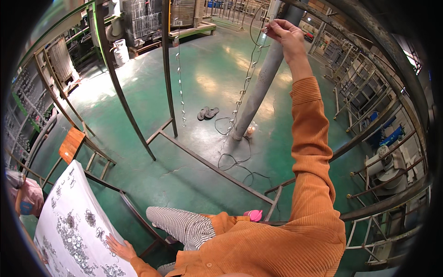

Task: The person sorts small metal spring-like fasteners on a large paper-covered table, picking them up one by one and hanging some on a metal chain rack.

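Note:
High up beside a grey post [265,76], my right hand [286,37] is closed in a pinch. At its fingertips is a small shiny metal piece [265,30], too small to name more exactly. A strand with small silvery clips [241,94] hangs from near those fingers down along the post. My left hand [121,249] lies with its fingers spread on the edge of a white-covered table [99,231]. Heaps of small dark wire-like pieces [71,240] are scattered over that table, close to the hand.
A second clip strand [180,87] hangs farther left. A metal frame [212,166] crosses before me. Dark discs [207,113] and a loose black cord [235,161] lie on the green floor. A pink-lidded container [254,215] is beside me. Another person's sleeve [30,196] shows at far left.

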Demonstrator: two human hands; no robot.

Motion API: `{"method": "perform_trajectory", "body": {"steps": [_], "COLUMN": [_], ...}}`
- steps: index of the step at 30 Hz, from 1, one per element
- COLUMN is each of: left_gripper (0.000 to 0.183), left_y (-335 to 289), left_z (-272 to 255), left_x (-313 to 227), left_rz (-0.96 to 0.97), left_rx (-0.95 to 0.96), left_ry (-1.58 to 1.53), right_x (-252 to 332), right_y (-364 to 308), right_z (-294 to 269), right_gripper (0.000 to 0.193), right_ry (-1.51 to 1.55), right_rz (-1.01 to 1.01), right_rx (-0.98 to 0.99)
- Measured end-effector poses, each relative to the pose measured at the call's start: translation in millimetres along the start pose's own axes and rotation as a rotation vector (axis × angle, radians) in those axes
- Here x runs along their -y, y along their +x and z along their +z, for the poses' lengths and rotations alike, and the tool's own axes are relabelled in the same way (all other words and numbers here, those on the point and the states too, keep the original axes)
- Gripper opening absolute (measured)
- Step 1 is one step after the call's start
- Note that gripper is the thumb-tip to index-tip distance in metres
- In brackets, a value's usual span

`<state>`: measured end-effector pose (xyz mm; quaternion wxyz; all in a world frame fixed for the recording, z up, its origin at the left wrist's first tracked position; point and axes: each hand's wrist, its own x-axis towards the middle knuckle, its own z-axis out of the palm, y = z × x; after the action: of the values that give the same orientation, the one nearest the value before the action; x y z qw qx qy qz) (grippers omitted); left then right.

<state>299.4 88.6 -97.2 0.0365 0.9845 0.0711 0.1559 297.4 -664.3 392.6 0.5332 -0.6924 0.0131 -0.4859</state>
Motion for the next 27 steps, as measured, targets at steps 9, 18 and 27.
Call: {"method": "perform_trajectory", "body": {"steps": [9, 18, 27], "left_gripper": [0.074, 0.067, 0.061], "left_y": [-2.9, -1.3, -0.7], "left_z": [17.1, 30.2, 36.2], "left_x": [14.4, 13.5, 31.4], "left_rz": [-0.031, -0.042, 0.004], "left_rx": [-0.001, -0.009, -0.100], "left_ry": [0.057, 0.021, -0.022], "right_x": [-14.5, -49.2, -59.5], "right_y": [70.8, 190.9, 240.6], "right_z": [-14.4, -47.6, -48.1], "right_gripper": [0.011, 0.011, 0.013], "right_ry": [-0.078, -0.124, -0.115], "right_rz": [-0.037, -0.143, -0.150], "right_rx": [-0.027, -0.180, -0.265]}}
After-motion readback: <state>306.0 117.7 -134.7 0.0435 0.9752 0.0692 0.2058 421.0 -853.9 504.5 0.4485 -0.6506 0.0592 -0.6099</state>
